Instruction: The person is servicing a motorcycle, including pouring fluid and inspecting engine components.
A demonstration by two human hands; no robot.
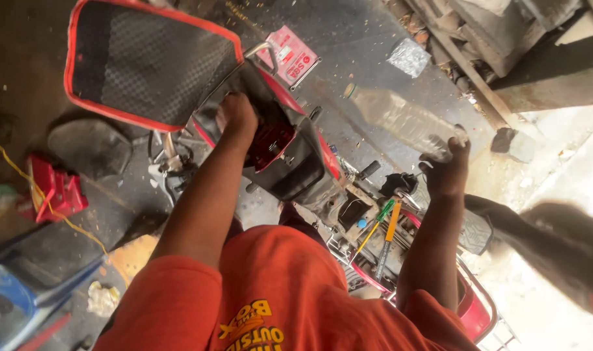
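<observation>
A red motorcycle (322, 162) stands below me with its black, red-trimmed seat (147, 62) tipped up. My left hand (237, 117) reaches into the open compartment under the seat, and its fingers are hidden inside. My right hand (447, 168) grips the bottom of a clear plastic bottle (400, 117), held tilted above the bike with its neck pointing up-left. Two screwdrivers, one with a green handle (384, 211) and one with an orange handle (392, 224), lie on the frame between my arms.
A pink and white box-shaped battery (290, 52) and a silvery pouch (409, 57) lie on the dusty concrete floor. A red bike part (56, 188), a yellow cord (69, 221) and a blue plastic chair (11, 305) are at left. Timber (478, 39) is stacked at top right.
</observation>
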